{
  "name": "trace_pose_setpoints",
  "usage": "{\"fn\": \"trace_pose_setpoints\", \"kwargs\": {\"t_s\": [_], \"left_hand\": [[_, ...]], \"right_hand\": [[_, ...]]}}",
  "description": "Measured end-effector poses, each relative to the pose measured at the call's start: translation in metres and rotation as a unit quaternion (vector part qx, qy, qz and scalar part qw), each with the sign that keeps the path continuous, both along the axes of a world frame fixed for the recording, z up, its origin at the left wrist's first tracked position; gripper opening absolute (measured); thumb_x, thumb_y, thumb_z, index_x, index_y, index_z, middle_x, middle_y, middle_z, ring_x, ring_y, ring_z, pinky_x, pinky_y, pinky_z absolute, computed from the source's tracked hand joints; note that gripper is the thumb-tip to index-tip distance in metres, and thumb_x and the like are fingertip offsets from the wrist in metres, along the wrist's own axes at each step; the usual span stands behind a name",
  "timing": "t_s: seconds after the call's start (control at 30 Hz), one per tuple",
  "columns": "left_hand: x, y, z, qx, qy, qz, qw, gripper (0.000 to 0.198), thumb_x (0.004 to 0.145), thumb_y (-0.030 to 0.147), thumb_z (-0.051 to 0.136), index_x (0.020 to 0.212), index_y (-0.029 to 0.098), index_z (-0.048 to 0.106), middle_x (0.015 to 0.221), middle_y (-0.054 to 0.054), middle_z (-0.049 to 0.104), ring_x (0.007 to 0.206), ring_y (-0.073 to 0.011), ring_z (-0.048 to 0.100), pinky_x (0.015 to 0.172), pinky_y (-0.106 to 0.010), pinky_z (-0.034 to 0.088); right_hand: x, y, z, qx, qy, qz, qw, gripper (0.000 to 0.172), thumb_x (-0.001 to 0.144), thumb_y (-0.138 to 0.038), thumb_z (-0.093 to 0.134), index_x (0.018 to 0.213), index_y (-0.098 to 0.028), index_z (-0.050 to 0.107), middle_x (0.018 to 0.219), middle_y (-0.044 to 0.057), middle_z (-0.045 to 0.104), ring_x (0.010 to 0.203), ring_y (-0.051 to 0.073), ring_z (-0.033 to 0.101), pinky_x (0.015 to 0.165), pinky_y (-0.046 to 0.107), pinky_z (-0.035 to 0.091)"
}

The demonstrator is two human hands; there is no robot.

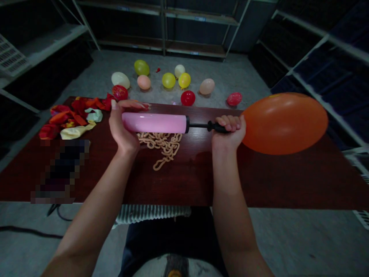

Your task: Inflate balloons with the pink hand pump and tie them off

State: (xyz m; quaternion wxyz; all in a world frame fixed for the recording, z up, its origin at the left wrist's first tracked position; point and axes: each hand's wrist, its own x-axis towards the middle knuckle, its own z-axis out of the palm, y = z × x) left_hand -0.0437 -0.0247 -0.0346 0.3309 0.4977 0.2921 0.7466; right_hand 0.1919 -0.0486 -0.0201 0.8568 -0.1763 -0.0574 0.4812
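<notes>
Dark pants (144,242) and a bit of pale shirt (198,266) are closest, on the near side of a shiny, dark red table (184,184). At the left, a black cord (31,231) lies on the gray floor (288,242). On the left part of the table is something flat and dark (65,165), too blurry to name. Just past it, on the far side, is a pile of floppy balloons (76,131) in red, orange, pale yellow and pale green. Next to the right, the left hand (121,132) holds the left end of a pink pump (155,123) in its cupped palm, with its fingers stretched along the far side. The pump lies sideways over the middle of the table. A tan, loopy chain (157,140) sits on the table at its near side, partly hidden by it. Far off, blown-up balloons (168,80) in white, red, green, peach and yellow dot the floor, with shelves (196,49) behind them. A thin black rod (198,125) joins the pump's right end to a black handle (219,127). The right hand (232,132) has its fingers curled around this handle. Right beside it is a big, fat orange balloon (285,123); I can't tell if they touch.
</notes>
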Motion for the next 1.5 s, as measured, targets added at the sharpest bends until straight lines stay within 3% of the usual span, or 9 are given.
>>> {"fn": "trace_pose_setpoints", "kwargs": {"t_s": [0.2, 0.37, 0.47, 0.57, 0.77, 1.1, 1.27, 1.43, 1.5], "left_hand": [[0.016, -0.012, -0.009, -0.031, 0.073, -0.127, 0.989, 0.03, 0.097, 0.05, 0.057, 0.107, 0.023, 0.065, 0.113, -0.007, 0.069, 0.097, -0.0245, 0.07, 0.09, -0.042, 0.054], [0.008, -0.002, -0.019, -0.018, 0.153, -0.14, 0.978, 0.039, 0.088, 0.05, 0.072, 0.116, 0.026, 0.061, 0.121, -0.008, 0.068, 0.121, -0.0278, 0.062, 0.102, -0.042, 0.051], [0.005, -0.001, -0.018, -0.038, 0.203, -0.158, 0.966, 0.045, 0.086, 0.046, 0.075, 0.121, 0.025, 0.058, 0.116, -0.008, 0.071, 0.112, -0.0263, 0.067, 0.091, -0.04, 0.056], [0.006, -0.004, -0.014, -0.042, 0.231, -0.134, 0.963, 0.037, 0.086, 0.044, 0.075, 0.113, 0.022, 0.064, 0.105, -0.007, 0.073, 0.096, -0.0225, 0.07, 0.082, -0.035, 0.057], [0.0, -0.001, -0.011, -0.02, 0.23, -0.055, 0.971, 0.034, 0.082, 0.047, 0.077, 0.099, 0.019, 0.067, 0.099, -0.006, 0.073, 0.092, -0.0218, 0.071, 0.082, -0.034, 0.056], [-0.032, 0.024, -0.017, -0.06, 0.078, 0.034, 0.995, 0.042, 0.079, 0.056, 0.077, 0.101, 0.025, 0.058, 0.082, 0.0, 0.067, 0.074, -0.019, 0.069, 0.056, -0.03, 0.047], [-0.049, 0.034, -0.018, -0.036, 0.05, 0.106, 0.992, 0.032, 0.09, 0.048, 0.068, 0.095, 0.02, 0.054, 0.079, 0.002, 0.057, 0.07, -0.0153, 0.064, 0.058, -0.033, 0.041], [-0.055, 0.038, -0.019, -0.006, 0.005, 0.107, 0.994, 0.028, 0.09, 0.046, 0.066, 0.092, 0.021, 0.052, 0.076, 0.003, 0.059, 0.068, -0.015, 0.063, 0.064, -0.035, 0.043], [-0.053, 0.039, -0.022, -0.014, 0.013, 0.055, 0.998, 0.035, 0.094, 0.056, 0.059, 0.099, 0.023, 0.051, 0.083, 0.004, 0.062, 0.075, -0.0138, 0.062, 0.07, -0.035, 0.046]], "right_hand": [[-0.012, 0.0, 0.0, -0.008, -0.047, 0.015, 0.999, 0.056, 0.102, -0.03, 0.043, 0.057, -0.021, 0.012, 0.047, -0.01, 0.01, 0.037, 0.006, 0.019, 0.043, 0.018, 0.032], [-0.01, 0.002, -0.002, -0.007, -0.026, 0.016, 1.0, 0.053, 0.104, -0.028, 0.036, 0.056, -0.021, 0.012, 0.046, -0.01, 0.01, 0.037, 0.006, 0.02, 0.043, 0.018, 0.031], [-0.006, 0.004, -0.003, -0.016, 0.0, 0.016, 1.0, 0.051, 0.104, -0.026, 0.03, 0.056, -0.021, 0.012, 0.045, -0.01, 0.011, 0.036, 0.006, 0.019, 0.042, 0.018, 0.03], [-0.003, 0.005, -0.005, -0.023, 0.013, 0.02, 0.999, 0.051, 0.105, -0.027, 0.028, 0.058, -0.021, 0.011, 0.044, -0.01, 0.013, 0.036, 0.006, 0.019, 0.042, 0.018, 0.03], [0.003, 0.005, -0.006, -0.012, 0.034, 0.023, 0.999, 0.05, 0.105, -0.027, 0.027, 0.059, -0.021, 0.009, 0.042, -0.01, 0.016, 0.034, 0.005, 0.022, 0.041, 0.018, 0.03], [0.021, 0.007, -0.012, -0.022, 0.024, -0.02, 0.999, 0.049, 0.104, -0.026, 0.028, 0.06, -0.021, 0.009, 0.043, -0.01, 0.017, 0.034, 0.005, 0.024, 0.043, 0.018, 0.033], [0.027, 0.007, -0.013, -0.016, 0.022, -0.022, 0.999, 0.05, 0.105, -0.028, 0.03, 0.06, -0.021, 0.01, 0.043, -0.011, 0.018, 0.034, 0.005, 0.025, 0.044, 0.018, 0.032], [0.02, 0.005, -0.011, -0.027, 0.033, -0.018, 0.999, 0.049, 0.105, -0.027, 0.029, 0.06, -0.021, 0.009, 0.043, -0.01, 0.018, 0.034, 0.005, 0.025, 0.044, 0.017, 0.033], [0.019, 0.005, -0.011, -0.029, 0.027, -0.025, 0.999, 0.049, 0.105, -0.026, 0.029, 0.06, -0.021, 0.009, 0.044, -0.01, 0.018, 0.035, 0.005, 0.025, 0.044, 0.017, 0.033]]}}
